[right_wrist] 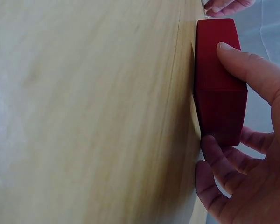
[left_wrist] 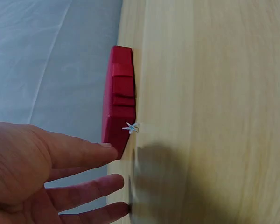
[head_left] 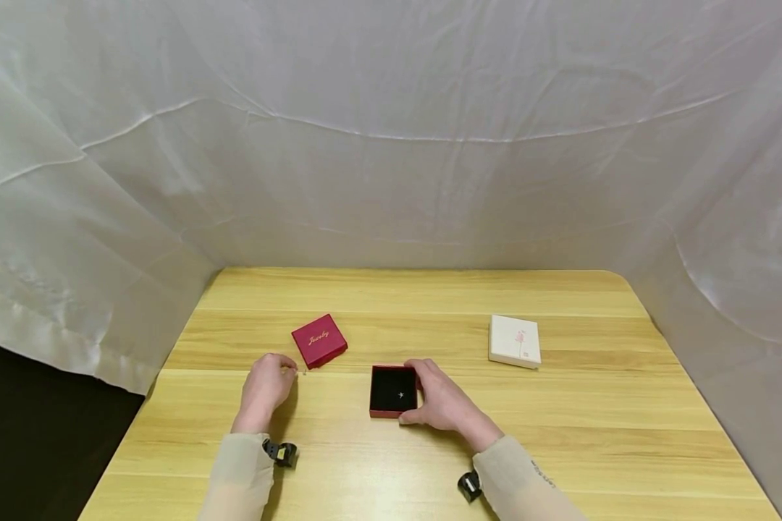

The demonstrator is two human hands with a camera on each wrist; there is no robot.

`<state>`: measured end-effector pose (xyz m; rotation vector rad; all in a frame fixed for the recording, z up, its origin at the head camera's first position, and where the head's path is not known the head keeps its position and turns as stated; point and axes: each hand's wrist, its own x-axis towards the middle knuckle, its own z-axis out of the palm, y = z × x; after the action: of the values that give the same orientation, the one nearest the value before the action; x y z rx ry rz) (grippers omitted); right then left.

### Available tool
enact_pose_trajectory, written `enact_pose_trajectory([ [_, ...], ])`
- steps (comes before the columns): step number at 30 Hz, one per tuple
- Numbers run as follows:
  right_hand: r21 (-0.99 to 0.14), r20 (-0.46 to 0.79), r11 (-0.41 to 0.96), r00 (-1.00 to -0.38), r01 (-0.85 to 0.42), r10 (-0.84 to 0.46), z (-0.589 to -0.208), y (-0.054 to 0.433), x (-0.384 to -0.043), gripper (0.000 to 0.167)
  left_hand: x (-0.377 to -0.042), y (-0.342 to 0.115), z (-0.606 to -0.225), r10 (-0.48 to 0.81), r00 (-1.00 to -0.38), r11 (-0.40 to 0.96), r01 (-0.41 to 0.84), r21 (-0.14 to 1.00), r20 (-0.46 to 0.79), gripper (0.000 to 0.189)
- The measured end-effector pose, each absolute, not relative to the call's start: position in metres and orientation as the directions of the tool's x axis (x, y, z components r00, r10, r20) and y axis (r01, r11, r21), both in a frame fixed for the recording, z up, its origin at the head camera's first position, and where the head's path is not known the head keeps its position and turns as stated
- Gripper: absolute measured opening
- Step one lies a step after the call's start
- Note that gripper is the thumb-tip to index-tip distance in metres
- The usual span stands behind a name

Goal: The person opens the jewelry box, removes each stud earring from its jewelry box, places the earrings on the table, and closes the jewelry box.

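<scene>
My right hand [head_left: 439, 398] holds a small red jewelry box base [head_left: 371, 414] on the table. Its thumb lies along the near wall and its fingers reach round the right and far sides, also seen on the red box [right_wrist: 219, 56] in the right wrist view. A small star-shaped stud [head_left: 400, 395] sits on the black insert [head_left: 387, 383] inside. Low over the table, my left hand [head_left: 267, 383] has loosely bent fingers and no visible object in them. Just beyond its fingertips is a second silver star stud [left_wrist: 130, 127], in front of the red lid [left_wrist: 120, 84].
The red lid marked "Jewelry" [head_left: 319, 340] lies face up behind the left hand. At the back right rests a white box [head_left: 515, 340] with a pink print. Pale cloth [head_left: 417, 202] hangs around the wooden table [head_left: 593, 434].
</scene>
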<state>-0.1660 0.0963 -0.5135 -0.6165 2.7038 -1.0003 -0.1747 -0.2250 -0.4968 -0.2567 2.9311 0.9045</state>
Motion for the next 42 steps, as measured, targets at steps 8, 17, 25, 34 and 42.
enact_pose_trajectory([
  [8, -0.657, -0.029, 0.683, -0.894, -0.320, -0.446, -0.513, 0.097, -0.166, 0.090, -0.171, -0.214, -0.485, -0.144, -0.989, 0.786, -0.129, 0.605, -0.023, 0.028],
  [17, -0.659, -0.028, 0.678, -0.891, -0.324, -0.453, -0.513, 0.097, -0.165, 0.095, -0.164, -0.184, -0.481, 0.021, -0.983, 0.774, 0.133, 0.619, 0.185, 0.013],
  [25, -0.669, -0.024, 0.665, -0.885, -0.331, -0.465, -0.511, 0.098, -0.164, 0.092, -0.158, -0.156, -0.481, 0.146, -0.975, 0.738, 0.219, 0.638, 0.167, 0.017],
  [34, -0.676, -0.019, 0.658, -0.885, -0.332, -0.466, -0.511, 0.098, -0.165, 0.089, -0.155, -0.132, -0.490, 0.271, -0.944, 0.729, 0.329, 0.601, 0.187, 0.014],
  [42, -0.673, -0.014, 0.659, -0.884, -0.336, -0.467, -0.514, 0.098, -0.166, 0.089, -0.155, -0.119, -0.498, 0.343, -0.920, 0.721, 0.387, 0.575, 0.190, 0.014],
])
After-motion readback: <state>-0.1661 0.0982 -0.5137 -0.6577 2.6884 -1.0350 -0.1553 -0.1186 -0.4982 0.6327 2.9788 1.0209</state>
